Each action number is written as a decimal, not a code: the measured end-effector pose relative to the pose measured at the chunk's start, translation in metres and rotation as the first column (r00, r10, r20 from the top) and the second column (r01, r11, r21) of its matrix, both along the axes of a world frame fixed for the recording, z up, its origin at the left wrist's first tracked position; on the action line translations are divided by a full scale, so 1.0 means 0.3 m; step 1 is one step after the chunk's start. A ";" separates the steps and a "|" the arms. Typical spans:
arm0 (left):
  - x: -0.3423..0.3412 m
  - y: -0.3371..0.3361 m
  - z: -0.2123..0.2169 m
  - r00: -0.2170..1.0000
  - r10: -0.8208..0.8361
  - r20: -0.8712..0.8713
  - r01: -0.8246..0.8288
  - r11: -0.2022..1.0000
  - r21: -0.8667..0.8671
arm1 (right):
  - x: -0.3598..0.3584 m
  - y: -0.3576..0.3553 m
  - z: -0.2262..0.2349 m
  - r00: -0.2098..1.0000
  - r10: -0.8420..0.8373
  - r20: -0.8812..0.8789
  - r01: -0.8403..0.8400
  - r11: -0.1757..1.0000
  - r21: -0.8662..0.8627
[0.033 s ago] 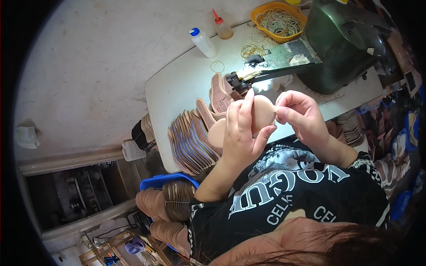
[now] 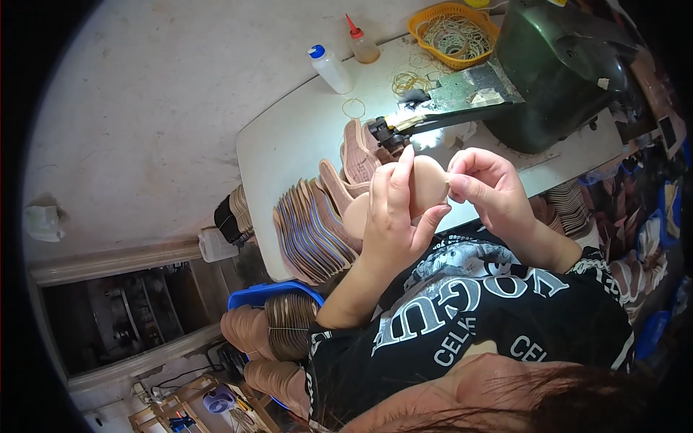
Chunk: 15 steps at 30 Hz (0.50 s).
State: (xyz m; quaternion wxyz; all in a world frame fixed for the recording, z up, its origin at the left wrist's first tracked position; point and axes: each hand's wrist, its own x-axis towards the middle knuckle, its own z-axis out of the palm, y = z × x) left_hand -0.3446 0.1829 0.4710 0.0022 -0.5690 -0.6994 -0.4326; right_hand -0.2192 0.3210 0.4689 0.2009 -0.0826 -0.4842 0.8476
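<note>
A tan, smooth insole (image 2: 430, 182) is held up above the near edge of the table. My left hand (image 2: 393, 206) is wrapped across its narrow middle, hiding that part; one rounded end shows on each side. At the right-hand end, my right hand (image 2: 485, 184) is closed, with thumb and forefinger pinching the insole's rim. A tiny pale bit shows at those fingertips, too small to make out. Just beyond my left fingers is the dark head of a green sewing machine (image 2: 462, 97). Left of the hands, a fanned row of insoles (image 2: 310, 231) lies on the table, with several loose ones behind.
On the white table (image 2: 267, 159) stand a white bottle with a blue cap (image 2: 330, 71), a red-tipped bottle (image 2: 362, 45) and a yellow basket of rubber bands (image 2: 455, 36). Loose bands lie nearby. A blue bin (image 2: 253, 294) beside my left arm holds tied insole bundles (image 2: 291, 325).
The left end of the insole has shifted slightly to the right, closer to my left hand. Both hands keep their places and grips.
</note>
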 end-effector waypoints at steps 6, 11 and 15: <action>-0.004 0.006 -0.010 0.997 -0.073 0.003 0.073 0.992 0.107 | -0.001 -0.033 0.014 0.994 0.106 -0.009 -0.106 0.993 -0.041; -0.016 -0.004 -0.015 0.994 -0.067 -0.090 0.078 0.989 0.125 | -0.004 -0.052 0.020 0.990 0.133 -0.047 -0.134 0.991 -0.014; -0.013 -0.005 -0.026 0.988 -0.062 -0.139 0.080 0.989 0.128 | -0.002 -0.047 0.022 0.990 0.132 -0.042 -0.133 0.991 -0.004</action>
